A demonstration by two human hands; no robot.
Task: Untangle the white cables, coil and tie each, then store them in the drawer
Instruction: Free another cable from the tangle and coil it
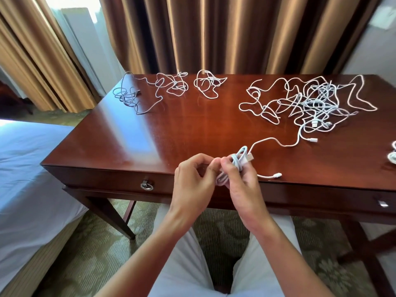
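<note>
Both hands (216,179) around coiled cable (240,161)

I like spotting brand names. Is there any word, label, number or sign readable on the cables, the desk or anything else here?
None: no legible text anywhere.
The white cables, their plugs and the coil in the hands show no readable marking.
The desk and drawer pull are unmarked.

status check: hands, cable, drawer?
Both hands, left and right, grip a part-coiled cable. Big tangle untouched. Drawer shut.
</note>
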